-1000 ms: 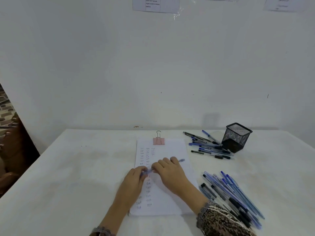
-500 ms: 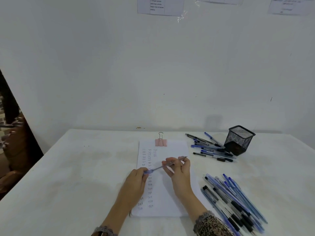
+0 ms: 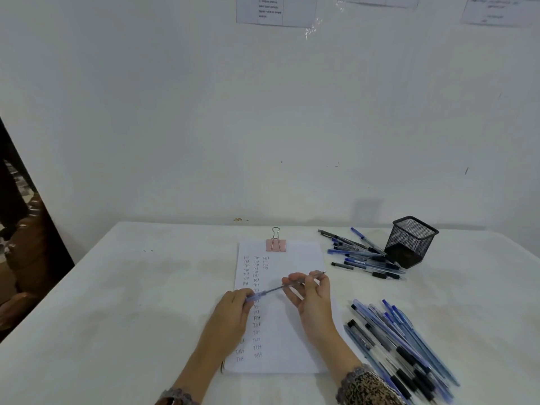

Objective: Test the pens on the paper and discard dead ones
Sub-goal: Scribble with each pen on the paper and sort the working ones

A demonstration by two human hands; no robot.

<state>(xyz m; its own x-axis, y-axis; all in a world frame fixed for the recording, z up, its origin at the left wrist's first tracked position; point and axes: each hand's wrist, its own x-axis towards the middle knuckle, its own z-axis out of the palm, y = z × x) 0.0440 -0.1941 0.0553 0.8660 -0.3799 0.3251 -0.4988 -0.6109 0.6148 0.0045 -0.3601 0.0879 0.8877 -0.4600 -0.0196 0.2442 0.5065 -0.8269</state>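
Lower middle of the frame, over the paper, left hand pinches the pen by its blue end, and the grip of the right hand pinches the other end.

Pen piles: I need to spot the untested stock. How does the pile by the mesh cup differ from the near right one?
The far pile by the mesh pen cup holds fewer pens; the near pile holds many more. The far pile fans out loosely, mostly crosswise; the near pile lies packed, roughly parallel, diagonal. Both mix blue and black pens, flat on the table.
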